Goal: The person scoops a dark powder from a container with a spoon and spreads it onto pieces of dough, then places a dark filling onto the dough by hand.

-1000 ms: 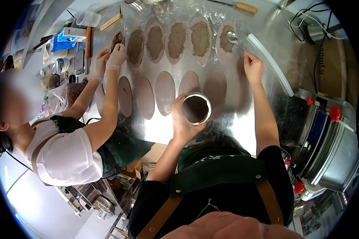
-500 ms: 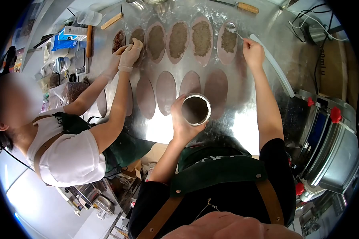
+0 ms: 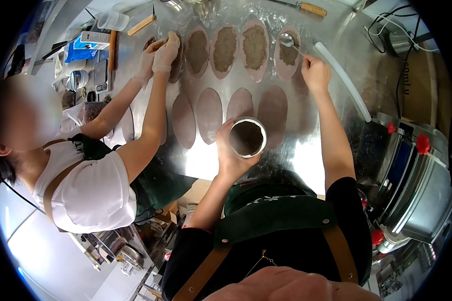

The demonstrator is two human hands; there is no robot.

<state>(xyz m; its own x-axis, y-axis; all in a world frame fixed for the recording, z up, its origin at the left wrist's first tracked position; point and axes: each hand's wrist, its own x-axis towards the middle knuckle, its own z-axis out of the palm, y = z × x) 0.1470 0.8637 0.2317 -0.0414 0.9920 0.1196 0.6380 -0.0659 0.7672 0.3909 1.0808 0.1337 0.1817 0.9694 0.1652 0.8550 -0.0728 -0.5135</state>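
Observation:
My left hand (image 3: pixel 226 150) is wrapped round a white-rimmed cup (image 3: pixel 248 139) with dark brown contents, held close to my apron. In my right hand (image 3: pixel 315 72) is a metal spoon (image 3: pixel 287 40), its bowl over the upper part of the rightmost oval dough sheet (image 3: pixel 287 71). Grey-brown crumbly filling (image 3: pixel 288 54) covers the middle of that sheet. To its left, several ovals carry the same filling, among them a broad one (image 3: pixel 254 47). Nearer me lies a row of bare brownish ovals, one (image 3: pixel 273 110) just beyond the cup.
A co-worker's gloved hands (image 3: pixel 164 52) work over the ovals at the far left. A white tube (image 3: pixel 344 80) lies right of my spoon hand. At the right stands a metal machine with red knobs (image 3: pixel 423 145). A wooden-handled tool (image 3: pixel 312 8) lies at the back.
My right hand and the spoon have shifted slightly left and down, the bowl now further onto the rightmost oval. The co-worker's hands have lifted or moved up a little. My left hand stays put.

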